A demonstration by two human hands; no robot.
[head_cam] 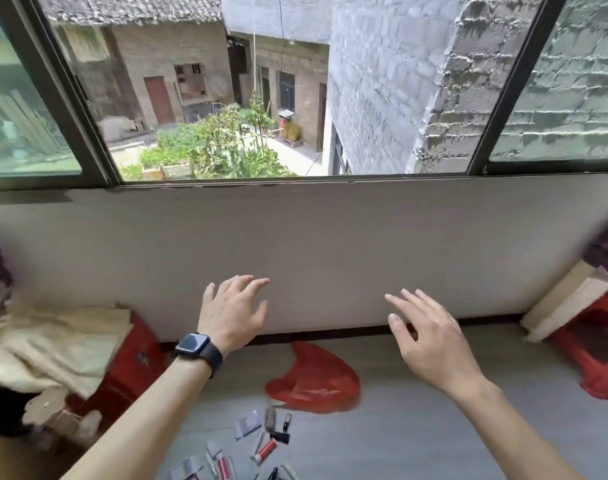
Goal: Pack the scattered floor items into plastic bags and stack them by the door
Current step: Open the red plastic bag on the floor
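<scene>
A red plastic bag [313, 381] lies flat on the grey floor below the window wall. Just in front of it, several small items [261, 441] are scattered: tubes, small dark bottles and little packets. My left hand [231, 313], with a black watch on the wrist, is raised in the air with fingers spread, holding nothing. My right hand [430, 341] is also raised with fingers straight and apart, empty. Both hands hover above the bag, in front of the white wall.
A red stool [133, 368] carrying cream cloth [53, 341] stands at the left. Another red stool [600, 355] with a cream board stands at the right. A wide window [295, 88] above the wall looks onto buildings and plants.
</scene>
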